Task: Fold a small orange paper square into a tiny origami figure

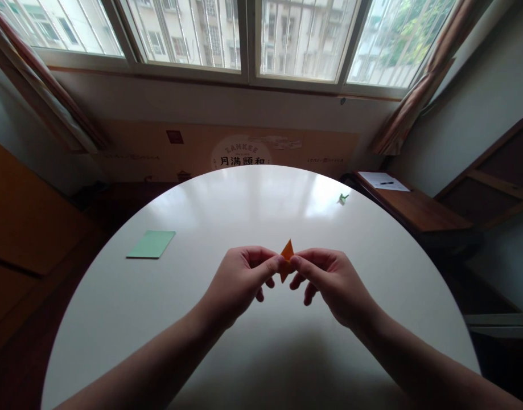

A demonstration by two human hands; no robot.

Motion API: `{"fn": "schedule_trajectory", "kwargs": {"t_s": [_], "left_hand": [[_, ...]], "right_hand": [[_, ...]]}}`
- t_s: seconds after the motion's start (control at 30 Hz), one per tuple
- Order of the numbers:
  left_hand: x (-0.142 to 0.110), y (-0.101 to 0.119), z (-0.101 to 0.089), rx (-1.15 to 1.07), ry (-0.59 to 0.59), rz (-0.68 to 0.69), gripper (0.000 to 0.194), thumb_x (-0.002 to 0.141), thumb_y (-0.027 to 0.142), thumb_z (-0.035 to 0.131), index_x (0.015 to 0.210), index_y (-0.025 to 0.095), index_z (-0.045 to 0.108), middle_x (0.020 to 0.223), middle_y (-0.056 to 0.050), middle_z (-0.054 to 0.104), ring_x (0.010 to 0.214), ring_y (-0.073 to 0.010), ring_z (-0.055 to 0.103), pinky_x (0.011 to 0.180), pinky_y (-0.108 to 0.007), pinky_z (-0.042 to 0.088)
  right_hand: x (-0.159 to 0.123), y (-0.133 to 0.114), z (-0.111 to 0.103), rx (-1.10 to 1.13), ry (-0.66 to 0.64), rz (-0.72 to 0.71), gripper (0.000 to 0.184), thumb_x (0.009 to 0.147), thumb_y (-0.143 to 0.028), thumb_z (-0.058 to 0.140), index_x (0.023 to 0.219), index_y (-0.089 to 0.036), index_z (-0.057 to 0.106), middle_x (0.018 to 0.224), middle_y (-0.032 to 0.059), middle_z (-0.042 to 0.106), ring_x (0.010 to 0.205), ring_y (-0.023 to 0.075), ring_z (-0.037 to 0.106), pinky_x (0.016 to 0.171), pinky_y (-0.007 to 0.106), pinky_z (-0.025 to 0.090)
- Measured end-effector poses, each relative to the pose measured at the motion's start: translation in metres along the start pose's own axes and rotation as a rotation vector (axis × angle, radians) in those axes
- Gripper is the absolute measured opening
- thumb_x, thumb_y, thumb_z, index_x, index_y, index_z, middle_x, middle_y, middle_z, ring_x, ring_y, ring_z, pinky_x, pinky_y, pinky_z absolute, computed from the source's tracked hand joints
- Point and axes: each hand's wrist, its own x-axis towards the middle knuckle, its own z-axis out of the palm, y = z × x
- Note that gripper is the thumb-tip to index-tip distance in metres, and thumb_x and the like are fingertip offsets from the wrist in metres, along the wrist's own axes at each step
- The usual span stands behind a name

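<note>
A small piece of folded orange paper, pointed at top and bottom, is held up above the white table. My left hand pinches its left side between thumb and forefinger. On the opposite side, the thumb and forefinger of my right hand grip it too. The other fingers of both hands curl loosely below. Both thumbs cover the middle of the paper, so its folds there are hidden.
The round white table fills the middle of the view. On its left lies a stack of green square paper. A small folded green paper figure stands at the far right. Beyond is a wooden desk with white paper and a pen.
</note>
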Motion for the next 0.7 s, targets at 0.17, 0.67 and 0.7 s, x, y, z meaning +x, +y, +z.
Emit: {"fn": "schedule_trajectory", "kwargs": {"t_s": [0.17,0.67,0.7], "left_hand": [[0.0003,-0.0011,-0.0017,0.03,0.037,0.042,0.025,0.081,0.039,0.075,0.08,0.014,0.076,0.061,-0.002,0.065,0.054,-0.0117,0.053,0.04,-0.017,0.041],[-0.0038,-0.0002,0.0025,0.132,-0.008,0.073,0.019,0.084,0.033,0.07,0.082,0.015,0.077,0.066,-0.003,0.069,0.057,-0.0129,0.057,0.043,-0.018,0.045],[-0.0037,-0.0004,0.0027,0.128,-0.013,0.071,0.019,0.084,0.033,0.07,0.082,0.015,0.077,0.066,-0.003,0.069,0.057,-0.0129,0.057,0.042,-0.018,0.045]], "right_hand": [[0.0034,-0.0023,-0.0036,0.077,-0.016,0.056,0.035,0.086,-0.051,0.073,0.091,-0.016,0.077,0.088,0.0097,0.074,0.069,0.0179,0.069,0.039,0.017,0.048],[0.0042,-0.0006,-0.0042,-0.005,-0.062,0.067,0.029,0.081,-0.043,0.079,0.087,-0.014,0.077,0.08,0.0077,0.073,0.064,0.0146,0.064,0.039,0.016,0.047],[0.004,-0.0001,-0.0039,-0.008,-0.06,0.057,0.029,0.082,-0.042,0.079,0.086,-0.014,0.077,0.079,0.0075,0.073,0.063,0.0144,0.064,0.039,0.016,0.047]]}}
